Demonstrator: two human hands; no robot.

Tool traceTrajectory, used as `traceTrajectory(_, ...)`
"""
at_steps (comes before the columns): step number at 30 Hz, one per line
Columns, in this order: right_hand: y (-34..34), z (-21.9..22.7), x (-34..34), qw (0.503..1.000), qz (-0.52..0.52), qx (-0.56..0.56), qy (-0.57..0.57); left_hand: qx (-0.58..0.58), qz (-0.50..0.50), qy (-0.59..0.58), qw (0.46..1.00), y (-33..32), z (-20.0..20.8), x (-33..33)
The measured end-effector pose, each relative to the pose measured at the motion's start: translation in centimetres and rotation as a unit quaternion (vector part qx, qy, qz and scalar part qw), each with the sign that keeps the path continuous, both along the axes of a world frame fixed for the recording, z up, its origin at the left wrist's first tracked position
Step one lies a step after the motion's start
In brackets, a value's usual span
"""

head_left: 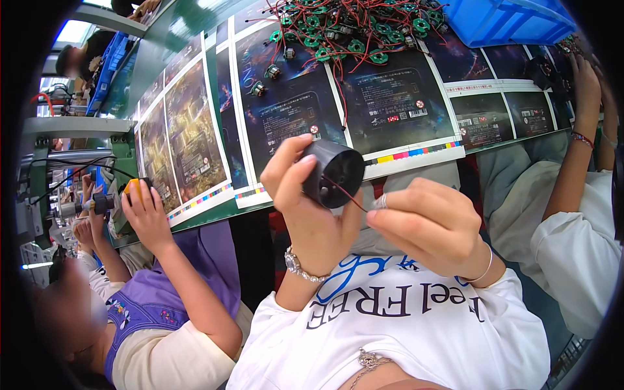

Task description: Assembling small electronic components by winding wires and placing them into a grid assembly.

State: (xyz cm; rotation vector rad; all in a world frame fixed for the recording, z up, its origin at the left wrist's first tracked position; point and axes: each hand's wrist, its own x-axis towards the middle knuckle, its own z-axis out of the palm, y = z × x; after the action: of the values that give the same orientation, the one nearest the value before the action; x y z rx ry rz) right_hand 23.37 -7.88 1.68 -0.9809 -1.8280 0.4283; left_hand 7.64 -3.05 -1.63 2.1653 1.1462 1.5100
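My left hand (pixel 315 218) is wrapped round a black cylindrical housing (pixel 333 174), holding it up in front of my chest with its hollow end turned toward the right. A thin red wire (pixel 346 193) comes out of that opening. Between its thumb and fingertips my right hand (pixel 432 224) pinches the wire's free end, just right of the housing. What sits deeper inside the housing is too dark to make out.
Printed sheets (pixel 403 104) cover the green table (pixel 224 211). A heap of small green circuit boards with red wires (pixel 354 32) lies at the far side, beside a blue bin (pixel 510 23). Co-workers sit left and right; the left one's hand (pixel 146 211) holds a yellow-and-black part.
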Motion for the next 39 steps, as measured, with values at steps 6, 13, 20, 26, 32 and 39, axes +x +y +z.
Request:
traceTrajectory(6, 0.6, -0.4, 0.1, 0.998, -0.06, -0.005, 0.027, -0.07, -0.023, 0.114, 0.991, -1.7, 1.8, -0.3)
traceTrajectory(13, 0.8, 0.0, 1.1, 0.999, -0.028, -0.015, -0.032, -0.054, -0.06, 0.092, 0.992, -1.6, 1.4, -0.8)
traceTrajectory(20, 0.8, 0.0, 1.0, 0.997, -0.06, -0.035, -0.018, -0.057, -0.071, 0.061, 0.994, -1.4, 1.3, -0.9)
traceTrajectory(26, 1.0, -0.6, 0.9, 0.994, -0.065, -0.092, 0.001, -0.069, -0.085, 0.054, 0.992, -1.4, 1.2, -0.8)
traceTrajectory(32, 1.3, -0.2, 1.2, 0.991, -0.051, -0.125, 0.009, -0.092, -0.107, 0.083, 0.986, -1.6, 1.3, -1.3)
traceTrajectory(39, 1.5, -0.6, 2.6, 0.956, 0.054, -0.242, 0.156, -0.136, -0.115, 0.024, 0.984, -2.2, 2.3, -1.1)
